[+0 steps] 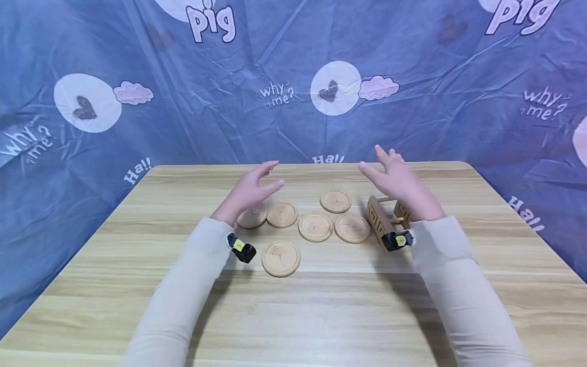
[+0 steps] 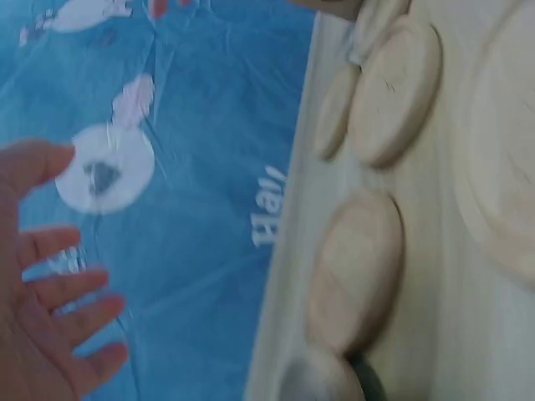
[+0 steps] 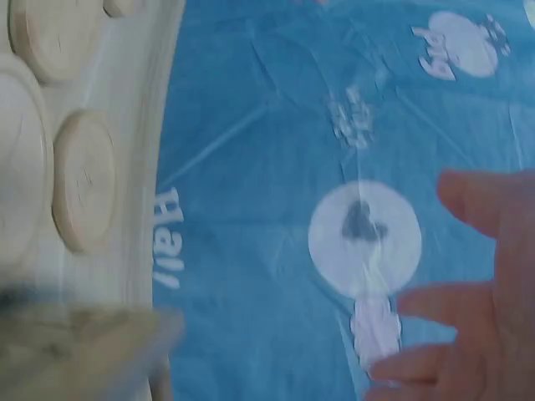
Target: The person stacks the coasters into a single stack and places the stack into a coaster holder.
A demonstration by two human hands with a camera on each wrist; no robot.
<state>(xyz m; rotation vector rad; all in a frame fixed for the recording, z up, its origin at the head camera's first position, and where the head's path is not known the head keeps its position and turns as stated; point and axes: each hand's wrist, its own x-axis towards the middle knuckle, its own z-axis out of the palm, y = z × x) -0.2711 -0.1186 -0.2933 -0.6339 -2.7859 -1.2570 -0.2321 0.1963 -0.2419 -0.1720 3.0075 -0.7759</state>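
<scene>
Both hands are raised above the wooden table with nothing in them. The left hand [image 1: 249,189], fingers spread in its wrist view, hovers near two round wooden coasters [image 1: 282,214] at the left. Over a wooden coaster holder [image 1: 378,221] with carved side panels and thin rods is the right hand [image 1: 400,179], its fingers extended; the wrist and forearm cover part of the holder. Between the hands lie several more engraved coasters: one at the back [image 1: 336,202], two side by side in the middle [image 1: 315,227], and one nearer the front [image 1: 281,259].
The pale wood-grain table [image 1: 321,316] ends at a blue printed cloth [image 1: 247,122] hanging behind it and at the sides. A small black camera sits on each wrist, over cream sleeves [image 1: 183,290]. In the right wrist view the holder [image 3: 84,351] is blurred at lower left.
</scene>
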